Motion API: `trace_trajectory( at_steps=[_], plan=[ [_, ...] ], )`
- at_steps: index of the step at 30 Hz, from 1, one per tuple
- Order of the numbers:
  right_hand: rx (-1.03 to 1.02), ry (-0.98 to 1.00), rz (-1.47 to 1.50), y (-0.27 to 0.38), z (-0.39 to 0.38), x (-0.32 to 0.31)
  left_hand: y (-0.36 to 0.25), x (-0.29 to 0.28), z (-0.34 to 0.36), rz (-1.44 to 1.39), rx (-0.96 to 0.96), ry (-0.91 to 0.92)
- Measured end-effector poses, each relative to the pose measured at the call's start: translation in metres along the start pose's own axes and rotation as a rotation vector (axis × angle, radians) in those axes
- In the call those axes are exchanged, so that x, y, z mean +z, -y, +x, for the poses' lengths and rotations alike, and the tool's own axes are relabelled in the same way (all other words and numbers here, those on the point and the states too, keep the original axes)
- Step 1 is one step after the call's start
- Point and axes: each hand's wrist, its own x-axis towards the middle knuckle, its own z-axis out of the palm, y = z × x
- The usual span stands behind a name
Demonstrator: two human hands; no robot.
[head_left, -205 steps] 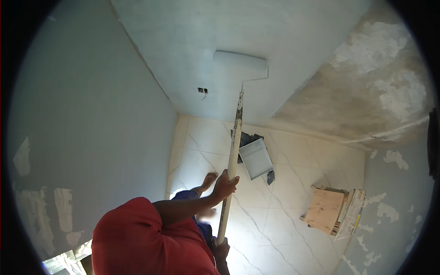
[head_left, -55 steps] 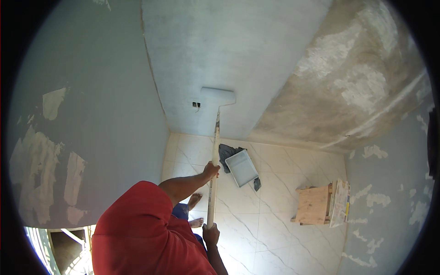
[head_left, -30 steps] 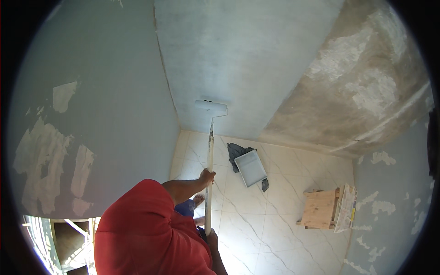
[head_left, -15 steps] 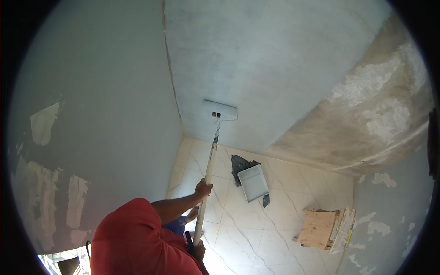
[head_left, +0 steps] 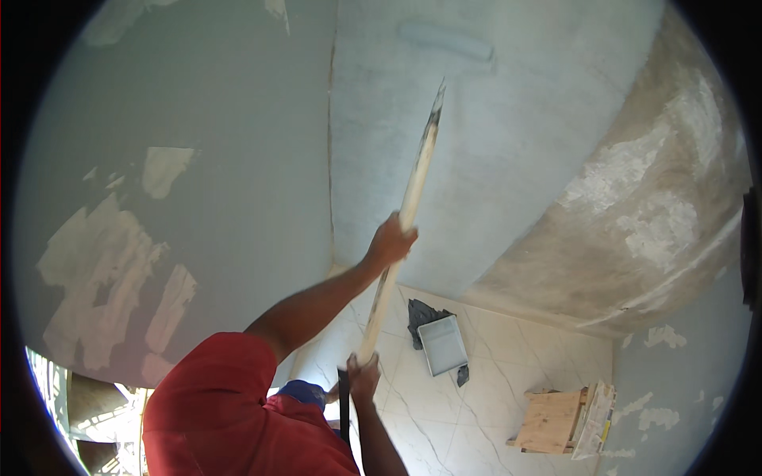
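Pole (head_left: 406, 214) runs lower-left to upper-right, roller (head_left: 444, 40) on wall; both hands' fingers wrapped round it.

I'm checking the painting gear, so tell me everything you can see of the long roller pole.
The roller pole is a long, pale wooden-looking stick, smeared with paint and dark near its top. It leans steeply up toward the light blue wall, where a blurred roller head meets it. The left hand wraps it at mid-length; the right hand grips it lower down, with a black section showing at its bottom end.
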Motion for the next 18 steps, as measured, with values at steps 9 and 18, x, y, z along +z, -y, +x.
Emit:
trace_trajectory(
  at_steps=[9,18],
  plan=[
    [-0.043,-0.093,-0.027,-0.026,0.008,0.008,-0.001,0.011,-0.002,-0.060,-0.006,0.011],
    [0.247,0.074,-0.095,-0.129,-0.100,-0.004,0.168,0.069,-0.108,-0.001,-0.343,0.096]
  ],
)
